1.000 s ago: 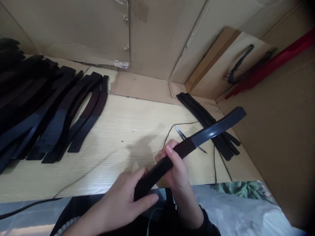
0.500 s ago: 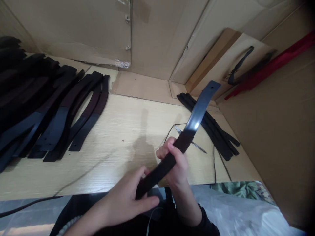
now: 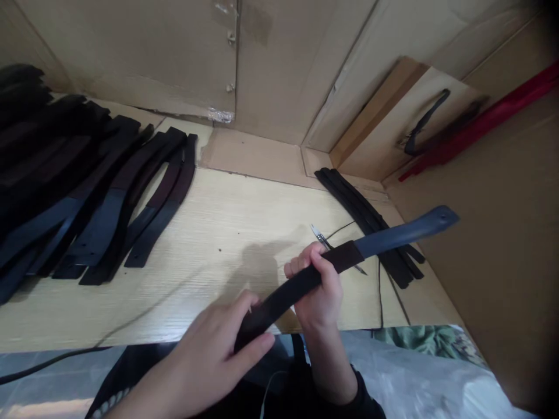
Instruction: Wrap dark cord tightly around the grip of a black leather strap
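Observation:
A long, curved dark strip (image 3: 283, 297) slants up to the right above the table's front edge. Its far part is smooth blue-black with a small hole near the tip; the nearer part looks wrapped in dark brown-black material. My right hand (image 3: 321, 291) is closed round its middle. At the near end, my left hand (image 3: 218, 343) grips it between thumb and fingers. Behind my right hand lies a slim pointed metal tool (image 3: 322, 237), partly covered by the strip. Several similar strips (image 3: 152, 203) are heaped on the table at the left.
More flat black strips (image 3: 371, 221) lie at the table's right. Cardboard walls (image 3: 279, 64) enclose the back and right sides. A thin dark cord (image 3: 380, 291) runs over the table (image 3: 218, 215). A red strip (image 3: 484, 125) hangs on the right wall.
The strip's far end has swung right and down, so the strip lies flatter. Both hands keep their hold with only slight shifts.

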Demonstrator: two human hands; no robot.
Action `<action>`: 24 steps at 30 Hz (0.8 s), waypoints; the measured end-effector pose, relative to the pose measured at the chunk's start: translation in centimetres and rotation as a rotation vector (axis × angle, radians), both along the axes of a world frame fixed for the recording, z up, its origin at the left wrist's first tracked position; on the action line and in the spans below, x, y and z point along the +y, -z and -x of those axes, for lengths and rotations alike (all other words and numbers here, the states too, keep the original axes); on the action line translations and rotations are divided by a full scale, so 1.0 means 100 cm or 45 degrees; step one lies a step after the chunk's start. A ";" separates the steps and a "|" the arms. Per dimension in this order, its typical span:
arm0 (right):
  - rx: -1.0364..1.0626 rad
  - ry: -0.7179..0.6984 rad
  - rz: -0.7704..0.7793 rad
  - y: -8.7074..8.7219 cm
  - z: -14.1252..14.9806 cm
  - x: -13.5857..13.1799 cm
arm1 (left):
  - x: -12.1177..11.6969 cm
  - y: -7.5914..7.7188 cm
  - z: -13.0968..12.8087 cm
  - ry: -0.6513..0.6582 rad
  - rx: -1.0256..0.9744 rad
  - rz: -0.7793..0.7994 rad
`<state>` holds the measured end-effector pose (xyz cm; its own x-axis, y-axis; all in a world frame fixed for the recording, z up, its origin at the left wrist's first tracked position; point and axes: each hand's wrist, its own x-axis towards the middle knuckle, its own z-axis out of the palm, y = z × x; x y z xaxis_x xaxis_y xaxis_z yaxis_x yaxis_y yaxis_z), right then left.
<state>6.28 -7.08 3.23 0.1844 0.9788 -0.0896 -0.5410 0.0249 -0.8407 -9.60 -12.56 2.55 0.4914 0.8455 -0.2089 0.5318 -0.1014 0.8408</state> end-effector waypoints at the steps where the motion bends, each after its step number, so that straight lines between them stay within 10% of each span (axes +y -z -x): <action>1: 0.039 -0.025 -0.025 -0.002 0.001 0.000 | 0.002 0.003 0.001 0.157 -0.189 0.170; 4: 0.099 -0.051 -0.107 -0.005 0.003 0.000 | 0.006 0.010 0.000 0.326 -0.306 0.255; 14: 0.003 0.056 0.067 -0.005 -0.001 0.004 | 0.000 0.007 -0.008 -0.154 0.018 -0.058; 20: -0.019 -0.076 -0.085 -0.011 -0.003 -0.001 | 0.014 0.007 0.014 0.450 -0.375 0.218; 24: -0.231 -0.004 -0.090 -0.001 -0.008 0.005 | 0.009 0.006 0.004 0.097 -0.024 -0.114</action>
<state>7.11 -6.57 3.34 0.1879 0.9821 0.0137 -0.3810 0.0857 -0.9206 -10.01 -11.68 1.91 0.5579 0.8206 -0.1242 0.5037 -0.2158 0.8365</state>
